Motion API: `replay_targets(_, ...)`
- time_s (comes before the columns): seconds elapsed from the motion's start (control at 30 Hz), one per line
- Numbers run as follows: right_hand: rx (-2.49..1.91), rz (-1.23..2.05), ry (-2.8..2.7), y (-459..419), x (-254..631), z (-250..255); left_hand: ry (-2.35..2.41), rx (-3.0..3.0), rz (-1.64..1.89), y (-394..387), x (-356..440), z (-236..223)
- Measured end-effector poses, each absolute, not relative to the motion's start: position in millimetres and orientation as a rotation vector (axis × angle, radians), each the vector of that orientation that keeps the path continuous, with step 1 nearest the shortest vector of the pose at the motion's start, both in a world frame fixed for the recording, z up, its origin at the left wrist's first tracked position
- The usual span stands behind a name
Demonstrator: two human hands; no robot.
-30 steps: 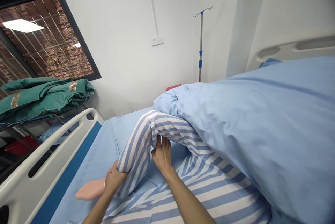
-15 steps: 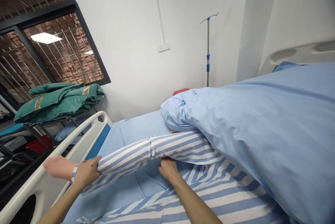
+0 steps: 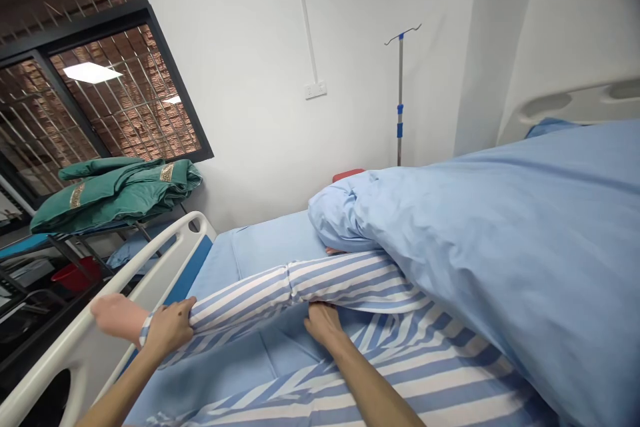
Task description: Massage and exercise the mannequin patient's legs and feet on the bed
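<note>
A leg in blue-and-white striped pyjama trousers [image 3: 260,290] lies lengthwise above the light blue bed sheet [image 3: 265,235], its knee slightly bent. Its bare foot [image 3: 117,317] reaches to the bed's footboard. My left hand [image 3: 170,327] is closed around the lower leg just above the ankle, over the trouser cuff. Beneath the knee, my right hand [image 3: 324,324] supports the same leg, its fingers partly hidden under the fabric. The second striped trouser leg [image 3: 320,397] lies nearer to me. A light blue quilt [image 3: 475,214] covers the upper body.
The white footboard [image 3: 197,222] with a blue panel stands at the left. Behind it, folded green bedding [image 3: 120,190] rests on a rack above a red bucket [image 3: 77,274]. An IV pole [image 3: 400,87] stands by the wall, near a red object [image 3: 349,174] behind the bed.
The foot and my left hand have shifted very slightly to the right, and the view has moved a little. Both hands keep the same hold on the leg.
</note>
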State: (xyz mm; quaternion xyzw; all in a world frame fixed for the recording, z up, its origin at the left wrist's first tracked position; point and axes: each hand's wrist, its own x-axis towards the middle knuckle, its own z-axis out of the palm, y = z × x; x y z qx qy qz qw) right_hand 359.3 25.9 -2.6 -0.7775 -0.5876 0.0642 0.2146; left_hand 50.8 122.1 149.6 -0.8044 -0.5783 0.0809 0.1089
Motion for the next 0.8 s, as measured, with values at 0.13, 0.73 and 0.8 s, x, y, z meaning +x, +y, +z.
replay_targets(0.13, -2.149, 0.018, -1.488, 29, 358, 6, -1.756, -2.35, 0.171, 127, 51, 118)
replay_targets(0.73, -2.091, -0.333, -1.263, 37, 375, 16, -2.273, -2.597, -0.521, 101, 185, 18)
replay_targets(0.8, -2.084, -0.325, -1.284, 37, 374, 16, -2.235, -2.647, -0.499, 101, 182, 20)
